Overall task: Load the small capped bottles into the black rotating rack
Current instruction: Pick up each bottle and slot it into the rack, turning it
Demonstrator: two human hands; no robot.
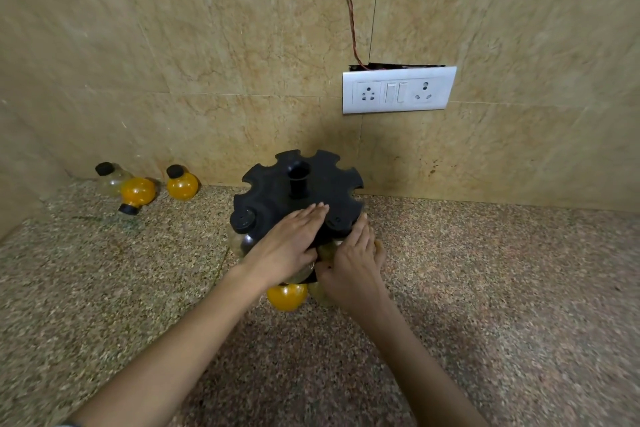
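From the head view, the left hand lies flat, fingers extended, on top of the black rack on the counter. Beside it, the right hand curls around a pale bottle at the rack's near edge, mostly hidden. An orange bottle peeks below the left wrist. Far left of both hands, three loose bottles sit by the wall.
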